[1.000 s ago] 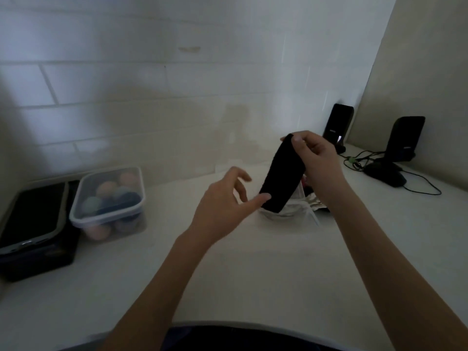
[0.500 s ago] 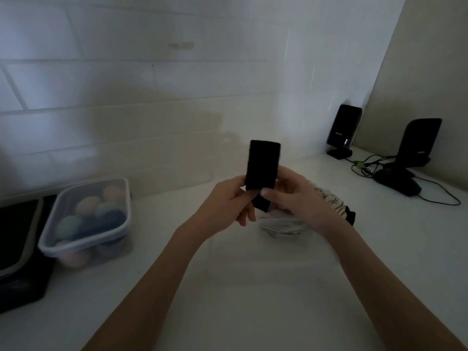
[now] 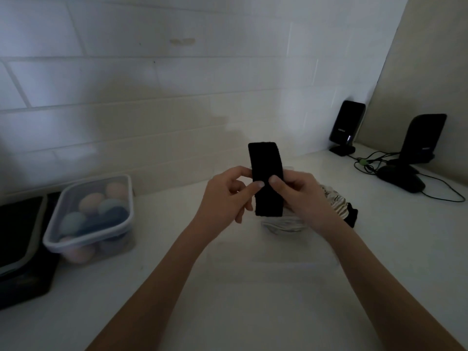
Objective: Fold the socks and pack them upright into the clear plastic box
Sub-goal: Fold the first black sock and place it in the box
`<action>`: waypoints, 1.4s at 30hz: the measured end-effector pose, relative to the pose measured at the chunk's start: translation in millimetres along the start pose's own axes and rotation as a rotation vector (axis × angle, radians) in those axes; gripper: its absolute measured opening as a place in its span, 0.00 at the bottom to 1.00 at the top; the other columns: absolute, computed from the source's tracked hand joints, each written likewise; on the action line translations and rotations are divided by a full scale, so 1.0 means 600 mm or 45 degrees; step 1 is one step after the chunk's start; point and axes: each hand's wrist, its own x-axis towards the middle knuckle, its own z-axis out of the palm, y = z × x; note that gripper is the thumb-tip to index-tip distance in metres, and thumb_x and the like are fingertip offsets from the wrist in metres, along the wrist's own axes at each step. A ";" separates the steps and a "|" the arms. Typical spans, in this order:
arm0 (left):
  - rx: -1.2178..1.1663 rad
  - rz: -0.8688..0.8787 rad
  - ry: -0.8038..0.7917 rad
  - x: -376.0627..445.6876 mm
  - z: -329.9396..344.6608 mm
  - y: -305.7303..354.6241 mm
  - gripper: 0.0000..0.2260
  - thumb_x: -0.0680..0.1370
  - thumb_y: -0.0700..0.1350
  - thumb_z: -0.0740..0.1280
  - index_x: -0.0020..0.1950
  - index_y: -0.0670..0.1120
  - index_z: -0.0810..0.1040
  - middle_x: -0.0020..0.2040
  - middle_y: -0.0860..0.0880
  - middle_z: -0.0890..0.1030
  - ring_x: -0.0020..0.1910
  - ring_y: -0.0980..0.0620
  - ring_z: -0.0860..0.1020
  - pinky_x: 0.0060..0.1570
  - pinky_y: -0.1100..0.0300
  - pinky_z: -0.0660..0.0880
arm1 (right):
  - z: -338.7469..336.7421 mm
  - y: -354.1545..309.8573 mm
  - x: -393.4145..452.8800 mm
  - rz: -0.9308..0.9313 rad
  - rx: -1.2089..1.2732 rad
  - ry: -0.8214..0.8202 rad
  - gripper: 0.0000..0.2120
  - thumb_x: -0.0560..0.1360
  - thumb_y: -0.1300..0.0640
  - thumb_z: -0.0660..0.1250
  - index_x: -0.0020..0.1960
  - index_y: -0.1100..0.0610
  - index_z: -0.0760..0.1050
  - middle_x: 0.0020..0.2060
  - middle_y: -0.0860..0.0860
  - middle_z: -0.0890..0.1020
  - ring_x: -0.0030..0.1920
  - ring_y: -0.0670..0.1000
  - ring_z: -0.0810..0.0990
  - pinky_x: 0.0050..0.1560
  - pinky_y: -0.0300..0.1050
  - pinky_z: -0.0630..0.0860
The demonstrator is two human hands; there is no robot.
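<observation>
A black sock (image 3: 266, 171) stands upright in the air above the middle of the white counter, folded flat into a strip. My left hand (image 3: 225, 196) pinches its left edge and my right hand (image 3: 296, 196) pinches its right edge, thumbs on the front. Behind my right hand lies a pile of socks (image 3: 334, 201), striped pale and dark, next to a crumpled clear plastic bag (image 3: 281, 225). At the left stands the clear plastic box (image 3: 126, 198) holding several pastel rolled socks.
A black tray-like object (image 3: 20, 239) sits left of the box at the counter's edge. Two black upright speakers (image 3: 347, 127) (image 3: 423, 140), a dark mouse-like device (image 3: 402, 181) and cables stand at the back right. A tiled wall runs behind.
The sock passed from my right hand alone into both hands and now stands upright between them. The view shifted slightly to the left and closer.
</observation>
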 end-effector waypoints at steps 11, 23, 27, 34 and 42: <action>-0.452 -0.408 -0.077 0.001 -0.005 0.019 0.18 0.79 0.52 0.58 0.35 0.42 0.69 0.27 0.42 0.82 0.23 0.44 0.80 0.22 0.62 0.74 | -0.002 -0.022 -0.003 -0.114 -0.035 0.113 0.06 0.71 0.62 0.69 0.47 0.57 0.77 0.42 0.58 0.82 0.40 0.59 0.82 0.39 0.57 0.81; -0.644 -0.482 -0.023 0.007 -0.007 -0.003 0.11 0.78 0.43 0.63 0.51 0.37 0.80 0.40 0.43 0.85 0.40 0.48 0.84 0.37 0.59 0.80 | 0.012 -0.019 -0.018 -0.414 -0.738 -0.223 0.11 0.68 0.53 0.73 0.48 0.55 0.77 0.50 0.52 0.82 0.52 0.53 0.79 0.47 0.54 0.78; -0.662 -0.465 0.017 0.010 -0.013 -0.010 0.08 0.78 0.42 0.64 0.48 0.41 0.82 0.41 0.47 0.85 0.39 0.51 0.83 0.36 0.62 0.79 | 0.018 -0.017 -0.022 -0.439 -0.795 -0.236 0.09 0.70 0.48 0.69 0.48 0.50 0.77 0.54 0.48 0.82 0.58 0.50 0.79 0.54 0.53 0.77; -0.585 -0.403 0.009 0.008 -0.003 -0.007 0.09 0.76 0.34 0.63 0.54 0.38 0.79 0.41 0.47 0.84 0.37 0.55 0.83 0.39 0.65 0.80 | 0.022 -0.016 -0.015 -0.197 -0.577 -0.049 0.10 0.72 0.48 0.64 0.46 0.55 0.76 0.37 0.42 0.78 0.40 0.53 0.79 0.42 0.51 0.77; -0.496 -0.345 -0.238 -0.008 0.015 0.011 0.10 0.77 0.34 0.61 0.54 0.41 0.80 0.43 0.49 0.84 0.41 0.57 0.83 0.41 0.66 0.79 | 0.015 -0.014 -0.012 -0.035 -0.257 0.198 0.12 0.74 0.52 0.63 0.51 0.60 0.76 0.52 0.51 0.77 0.51 0.52 0.79 0.48 0.48 0.79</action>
